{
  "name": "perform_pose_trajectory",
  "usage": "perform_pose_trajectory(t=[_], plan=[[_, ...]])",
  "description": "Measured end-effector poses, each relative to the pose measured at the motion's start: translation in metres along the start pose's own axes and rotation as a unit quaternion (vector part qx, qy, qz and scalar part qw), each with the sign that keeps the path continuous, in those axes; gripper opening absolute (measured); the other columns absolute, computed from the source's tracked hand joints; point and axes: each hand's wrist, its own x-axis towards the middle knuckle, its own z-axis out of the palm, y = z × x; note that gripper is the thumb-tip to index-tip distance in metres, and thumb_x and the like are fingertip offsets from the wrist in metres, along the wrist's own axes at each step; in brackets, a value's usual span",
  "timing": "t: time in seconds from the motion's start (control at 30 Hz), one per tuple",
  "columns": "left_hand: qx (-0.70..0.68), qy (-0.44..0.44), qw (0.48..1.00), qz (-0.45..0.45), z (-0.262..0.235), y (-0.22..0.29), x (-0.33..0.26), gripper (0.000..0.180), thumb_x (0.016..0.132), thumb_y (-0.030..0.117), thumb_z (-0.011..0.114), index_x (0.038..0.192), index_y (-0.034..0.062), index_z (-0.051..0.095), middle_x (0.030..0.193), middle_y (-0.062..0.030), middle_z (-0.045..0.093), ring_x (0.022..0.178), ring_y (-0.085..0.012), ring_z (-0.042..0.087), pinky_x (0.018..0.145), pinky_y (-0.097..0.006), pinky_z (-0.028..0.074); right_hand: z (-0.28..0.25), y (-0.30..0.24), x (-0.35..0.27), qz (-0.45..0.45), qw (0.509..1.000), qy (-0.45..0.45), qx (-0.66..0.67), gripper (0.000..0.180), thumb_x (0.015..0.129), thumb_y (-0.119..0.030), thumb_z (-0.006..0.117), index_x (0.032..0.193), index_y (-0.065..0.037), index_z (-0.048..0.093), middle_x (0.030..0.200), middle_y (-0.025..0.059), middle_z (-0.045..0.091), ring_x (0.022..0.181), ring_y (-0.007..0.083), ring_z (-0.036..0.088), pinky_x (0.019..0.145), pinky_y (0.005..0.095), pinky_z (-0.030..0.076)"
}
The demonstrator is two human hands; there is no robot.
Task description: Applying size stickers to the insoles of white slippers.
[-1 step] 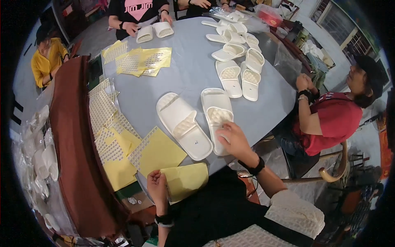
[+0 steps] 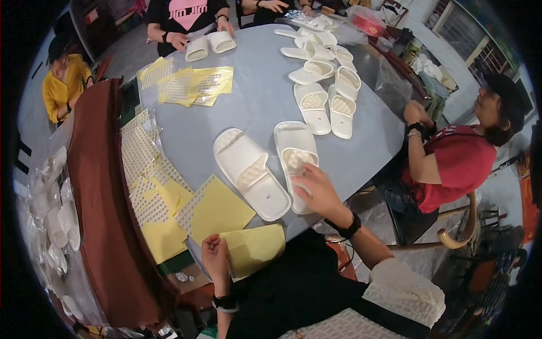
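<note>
At the near edge of the table, a folded yellow sticker sheet (image 2: 257, 248) is pinched at its left side by my left hand (image 2: 215, 254). My right hand (image 2: 320, 192) is over the heel of a white slipper (image 2: 296, 135), fingers bent and apart; its fingertips are at the insole, and whether they press on it I cannot tell. The matching slipper (image 2: 243, 161) lies to its left, toe away from me, with a small printed sticker (image 2: 269, 196) on its heel. Another yellow sheet (image 2: 220, 210) with rows of small stickers lies left of this pair.
More sticker sheets (image 2: 138, 144) line the table's left side, others (image 2: 197, 85) lie farther back. Several white slippers (image 2: 312, 101) stand in rows at the right. A person opposite handles two slippers (image 2: 197, 50); a person in red (image 2: 451, 158) sits right. Bagged slippers (image 2: 68, 217) lie far left.
My right hand has shifted very slightly left over the slipper's heel. My left hand keeps hold of the yellow sheet in the same place, and the slippers have not moved.
</note>
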Motion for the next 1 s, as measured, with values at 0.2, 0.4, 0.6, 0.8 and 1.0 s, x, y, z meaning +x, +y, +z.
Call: perform_pose_trajectory(t=[0.2, 0.4, 0.6, 0.8, 1.0], plan=[[0.012, 0.006, 1.000, 0.001, -0.006, -0.006, -0.002, 0.020, 0.085, 0.003, 0.057, 0.103, -0.0030, 0.050, 0.092, -0.0072, 0.057, 0.083, -0.0099, 0.055, 0.074, -0.021, 0.045, 0.038, -0.019, 0.072, 0.012, 0.990, -0.140, 0.001, 0.043, 0.085, -0.029, 0.056, 0.123, -0.010, 0.053, 0.117, 0.0291, 0.045, 0.114, 0.0436, 0.042, 0.095, 0.0450, 0.036], [0.033, 0.018, 0.999, 0.018, -0.004, -0.009, -0.001, 0.019, 0.085, 0.002, 0.057, 0.102, -0.0032, 0.050, 0.089, -0.0064, 0.055, 0.081, -0.0100, 0.054, 0.073, -0.021, 0.045, 0.074, -0.037, 0.115, -0.019, 0.973, -0.230, -0.016, 0.055, 0.088, -0.036, 0.051, 0.128, 0.000, 0.040, 0.119, 0.0277, 0.041, 0.120, 0.0396, 0.034, 0.098, 0.0511, 0.029], [0.053, 0.021, 0.998, 0.034, -0.004, -0.007, -0.001, 0.018, 0.085, 0.003, 0.057, 0.101, -0.0030, 0.051, 0.089, -0.0054, 0.054, 0.079, -0.0100, 0.053, 0.072, -0.021, 0.043, 0.057, -0.033, 0.106, -0.027, 0.984, -0.126, 0.124, 0.053, 0.090, -0.040, 0.048, 0.119, 0.004, 0.042, 0.113, 0.0265, 0.043, 0.116, 0.0374, 0.037, 0.098, 0.0444, 0.030], [0.075, -0.014, 0.991, 0.106, -0.021, -0.038, 0.013, 0.021, 0.084, 0.004, 0.058, 0.102, -0.0038, 0.051, 0.092, -0.0081, 0.055, 0.081, -0.0124, 0.053, 0.074, -0.024, 0.044, 0.012, 0.031, 0.097, 0.049, 0.988, -0.075, 0.127, 0.056, 0.091, -0.045, 0.041, 0.117, 0.003, 0.050, 0.113, 0.0297, 0.048, 0.107, 0.0409, 0.044, 0.094, 0.0442, 0.036], [0.044, -0.013, 0.995, 0.086, -0.021, -0.059, 0.021, 0.021, 0.085, 0.008, 0.059, 0.101, -0.0028, 0.050, 0.084, -0.0074, 0.057, 0.077, -0.0122, 0.053, 0.071, -0.024, 0.044, -0.020, 0.145, 0.141, 0.092, 0.990, -0.017, 0.109, 0.057, 0.092, -0.050, 0.036, 0.113, -0.001, 0.055, 0.120, 0.0222, 0.054, 0.115, 0.0422, 0.042, 0.098, 0.0492, 0.031]])
